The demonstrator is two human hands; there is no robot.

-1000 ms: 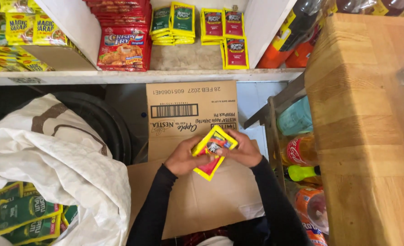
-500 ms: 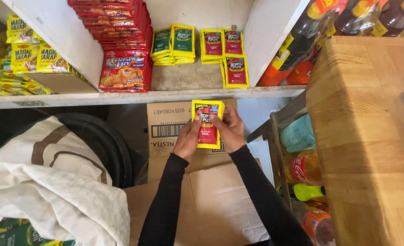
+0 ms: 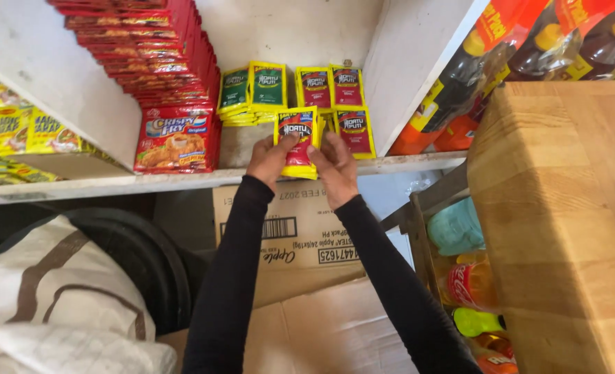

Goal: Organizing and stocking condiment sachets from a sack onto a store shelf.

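Both your hands hold a small stack of sachets at the shelf's front edge.

Your left hand (image 3: pixel 271 158) and right hand (image 3: pixel 335 166) pinch the red-and-yellow sachets (image 3: pixel 297 142) upright between them, fingers closed on the sides, above the white shelf (image 3: pixel 113 185), before matching packets (image 3: pixel 352 128).

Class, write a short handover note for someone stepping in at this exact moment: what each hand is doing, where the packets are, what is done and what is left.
Left hand: gripping the left edge of a small stack of red and yellow packets.
Right hand: gripping the stack's right edge.
The stack is held upright at the front edge of the white shelf, not yet set down.
Done: matching red packets and green packets already stand in rows at the back of the shelf.
Left: the held stack has yet to join them. An open cardboard box sits below the shelf.
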